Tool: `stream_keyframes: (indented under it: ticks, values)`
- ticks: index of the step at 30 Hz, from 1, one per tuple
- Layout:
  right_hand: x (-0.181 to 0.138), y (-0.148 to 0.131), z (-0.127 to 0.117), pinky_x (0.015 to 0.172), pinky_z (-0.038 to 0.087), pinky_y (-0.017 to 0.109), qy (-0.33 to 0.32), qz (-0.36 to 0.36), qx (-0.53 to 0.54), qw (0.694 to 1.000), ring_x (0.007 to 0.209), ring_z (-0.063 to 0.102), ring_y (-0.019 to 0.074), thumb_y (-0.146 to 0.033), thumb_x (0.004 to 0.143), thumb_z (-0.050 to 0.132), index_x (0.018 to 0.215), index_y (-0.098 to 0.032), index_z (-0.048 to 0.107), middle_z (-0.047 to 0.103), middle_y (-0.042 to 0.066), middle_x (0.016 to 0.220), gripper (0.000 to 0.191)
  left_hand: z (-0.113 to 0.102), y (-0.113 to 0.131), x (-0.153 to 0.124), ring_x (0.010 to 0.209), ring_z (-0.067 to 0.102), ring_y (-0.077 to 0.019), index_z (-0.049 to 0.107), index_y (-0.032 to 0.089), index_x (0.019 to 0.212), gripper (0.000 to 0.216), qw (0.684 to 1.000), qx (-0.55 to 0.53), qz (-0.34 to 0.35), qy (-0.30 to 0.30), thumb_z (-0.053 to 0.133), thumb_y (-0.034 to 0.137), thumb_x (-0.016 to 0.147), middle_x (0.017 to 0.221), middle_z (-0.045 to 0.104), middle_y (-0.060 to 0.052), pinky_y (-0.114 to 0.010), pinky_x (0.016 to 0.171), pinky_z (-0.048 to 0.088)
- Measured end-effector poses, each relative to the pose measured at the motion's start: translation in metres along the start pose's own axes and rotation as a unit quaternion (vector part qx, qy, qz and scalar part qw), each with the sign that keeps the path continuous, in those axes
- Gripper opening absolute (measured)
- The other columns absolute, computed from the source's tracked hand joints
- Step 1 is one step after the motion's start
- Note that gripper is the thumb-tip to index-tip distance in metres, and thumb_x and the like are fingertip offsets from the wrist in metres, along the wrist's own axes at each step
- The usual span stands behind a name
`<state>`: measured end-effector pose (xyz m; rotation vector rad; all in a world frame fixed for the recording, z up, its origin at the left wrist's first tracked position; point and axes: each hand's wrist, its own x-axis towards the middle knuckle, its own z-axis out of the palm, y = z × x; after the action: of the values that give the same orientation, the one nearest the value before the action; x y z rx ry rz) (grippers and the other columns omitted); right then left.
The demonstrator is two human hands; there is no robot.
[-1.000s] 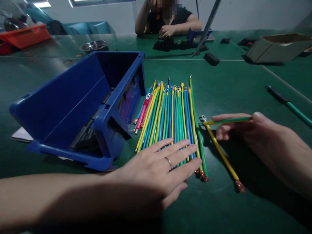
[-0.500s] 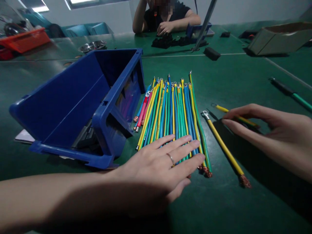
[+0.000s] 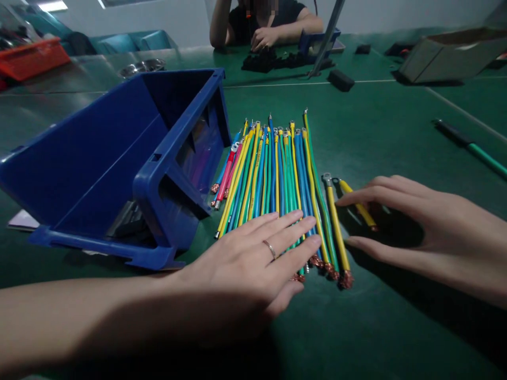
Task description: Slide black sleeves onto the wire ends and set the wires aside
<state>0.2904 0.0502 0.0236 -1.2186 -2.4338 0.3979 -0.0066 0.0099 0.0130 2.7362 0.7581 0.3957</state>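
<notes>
My left hand [image 3: 261,250] lies flat, fingers stretched out, across the lower part of a row of cables [image 3: 273,174] on the green table. They are yellow, green, blue and red, with metal lugs at many far ends and bare copper strands at several near ends. At the row's right edge lies a yellow cable [image 3: 336,227] with a lug and frayed copper. My right hand [image 3: 412,221] is beside it, thumb and fingers apart, the fingertips close to that cable. A short yellow cable [image 3: 358,205] with a ring lug lies partly under the right fingers.
A blue bin [image 3: 99,142] on its side stands left of the row, dark items inside. A green cable with a black end [image 3: 455,134] lies at the right. Across the table are a co-worker [image 3: 269,31], a cardboard box [image 3: 451,55], a black block [image 3: 340,80] and a red crate [image 3: 34,58].
The single yellow cable has moved left against the row and turned more in line with it. My right hand has shifted left and spread its fingers; the short yellow cable shifted too.
</notes>
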Motion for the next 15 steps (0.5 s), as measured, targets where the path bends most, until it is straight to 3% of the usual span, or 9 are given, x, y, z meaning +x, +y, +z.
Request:
stream_keyframes:
  ticks: [3,8,12,15]
  values:
    - [0.002,-0.007,0.003,0.073,0.056,0.039,0.002,0.006,-0.006,1.000,0.090,0.069,0.0261,-0.056,0.094,0.066,0.114,-0.030,0.072,0.071,0.007,0.104,0.034,-0.001,-0.001,0.000,0.157,0.038,-0.0302,0.054,0.005,0.150,0.044,1.000,0.000,0.014,0.005,0.047,0.025,0.111,0.164,0.047,-0.019,-0.049,0.130,0.033]
    - [0.003,-0.017,0.004,0.069,0.055,0.038,0.051,0.043,0.027,0.997,0.087,0.070,0.0254,-0.059,0.095,0.065,0.105,-0.028,0.079,0.075,0.007,0.101,0.035,-0.001,-0.002,-0.003,0.157,0.039,-0.0297,0.055,0.010,0.150,0.042,0.999,0.006,0.029,0.020,0.049,0.020,0.110,0.163,0.049,-0.015,-0.050,0.129,0.037]
    - [0.005,-0.030,0.007,0.076,0.059,0.032,0.125,0.122,0.136,0.975,0.087,0.072,0.0205,-0.054,0.094,0.067,0.100,-0.032,0.080,0.080,0.001,0.100,0.026,-0.001,-0.004,-0.005,0.154,0.044,-0.0318,0.058,0.011,0.148,0.039,0.998,0.030,0.045,0.021,0.049,0.019,0.110,0.161,0.053,-0.014,-0.050,0.125,0.043]
    - [0.004,-0.035,0.009,0.072,0.061,0.025,0.104,0.143,0.215,0.960,0.083,0.073,0.0168,-0.052,0.086,0.077,0.105,-0.039,0.081,0.081,-0.003,0.106,0.024,-0.002,-0.005,-0.006,0.153,0.046,-0.0320,0.058,0.013,0.148,0.039,0.997,0.044,0.060,0.020,0.048,0.017,0.110,0.160,0.054,-0.012,-0.049,0.124,0.044]
